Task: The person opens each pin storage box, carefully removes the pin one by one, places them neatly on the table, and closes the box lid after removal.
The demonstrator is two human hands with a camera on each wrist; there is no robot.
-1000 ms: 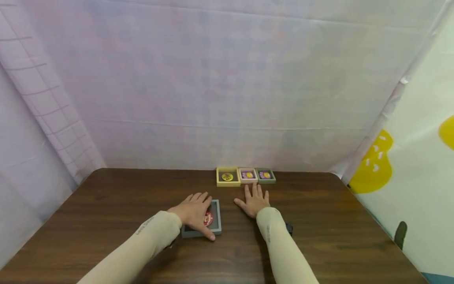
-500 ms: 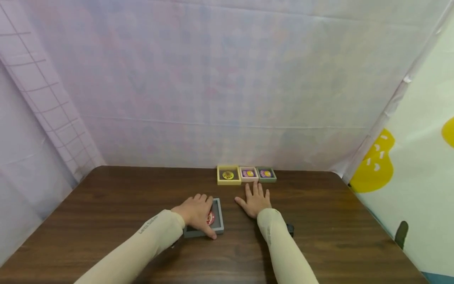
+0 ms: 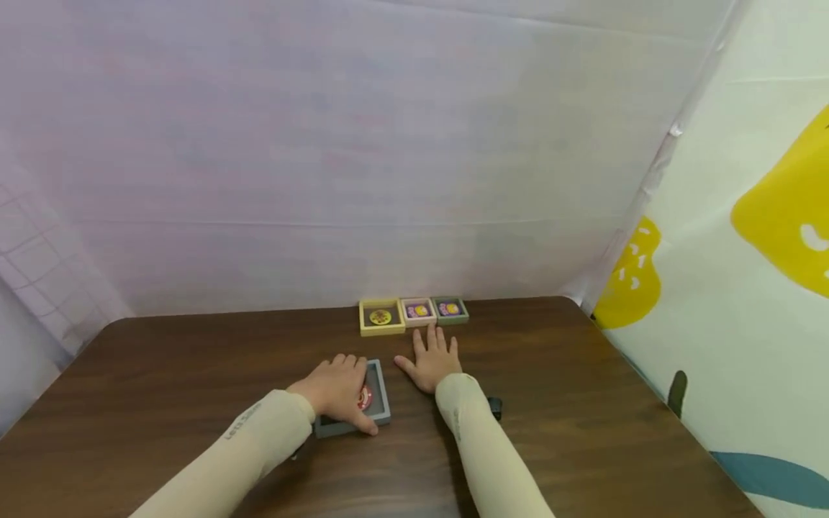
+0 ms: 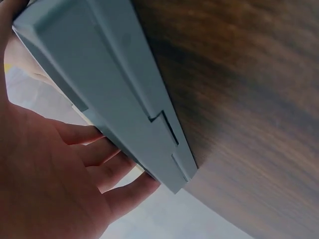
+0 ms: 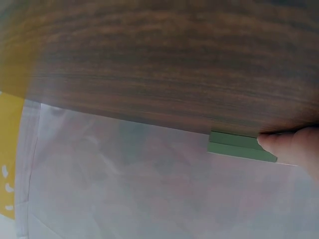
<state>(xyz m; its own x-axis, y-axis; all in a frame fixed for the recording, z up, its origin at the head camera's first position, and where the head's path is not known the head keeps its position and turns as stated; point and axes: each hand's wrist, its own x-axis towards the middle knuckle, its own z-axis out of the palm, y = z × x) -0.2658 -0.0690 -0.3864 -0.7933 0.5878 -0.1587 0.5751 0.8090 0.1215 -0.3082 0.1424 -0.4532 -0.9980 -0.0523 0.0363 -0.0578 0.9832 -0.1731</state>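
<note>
My left hand (image 3: 337, 392) rests over a shallow grey frame box (image 3: 383, 403) with a red round disc (image 3: 365, 398) inside, partly hidden by the hand. Its thumb reaches the near rim. In the left wrist view the fingers (image 4: 102, 154) lie fairly straight along the upper edge of the box's slotted side wall (image 4: 99, 69). My right hand (image 3: 430, 362) lies flat with spread fingers on the table. Its fingertips are close to a pink box (image 3: 421, 324) and a green box (image 3: 455, 321), each holding a purple-and-yellow piece. Left of these sits a yellow box (image 3: 382, 332) with a yellow round piece.
The three small boxes stand side by side at the far edge of the dark wooden table (image 3: 550, 432). A pale cloth wall (image 3: 324, 173) rises right behind that edge. A dark wrist device (image 3: 495, 407) sits by the right sleeve.
The head view has turned to the right, so everything appears shifted left. Both hands and the boxes keep nearly the same places on the table.
</note>
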